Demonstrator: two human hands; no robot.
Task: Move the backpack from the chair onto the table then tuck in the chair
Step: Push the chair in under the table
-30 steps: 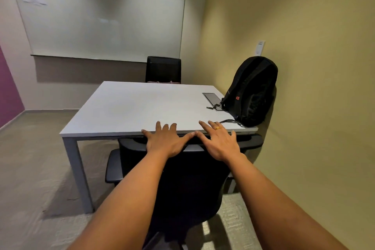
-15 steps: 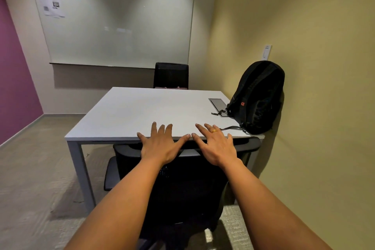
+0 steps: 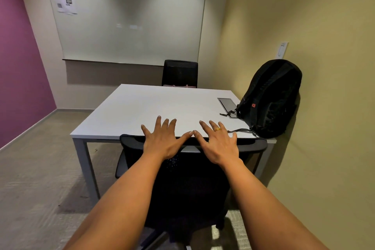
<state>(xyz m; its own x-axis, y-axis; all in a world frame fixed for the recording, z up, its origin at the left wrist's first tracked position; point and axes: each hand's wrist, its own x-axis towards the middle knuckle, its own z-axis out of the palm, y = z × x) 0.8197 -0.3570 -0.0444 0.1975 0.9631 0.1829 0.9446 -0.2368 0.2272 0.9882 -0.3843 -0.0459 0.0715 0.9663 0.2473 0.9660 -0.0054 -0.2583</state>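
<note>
Right of the right hand (image 3: 220,144), the backpack (image 3: 271,98) stands apart.

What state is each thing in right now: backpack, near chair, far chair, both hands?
backpack: upright on the table, leaning on the wall
near chair: backrest at the table edge
far chair: pushed up to the far side
left hand: open, flat on the near chair's backrest
right hand: open, flat on the backrest

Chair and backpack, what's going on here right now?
The backpack already stands on the table, at its right edge and against the wall. Both the left hand and the right hand lie flat, fingers spread, on top of the chair backrest, which sits at the table's near edge, seemingly tucked in.
</note>
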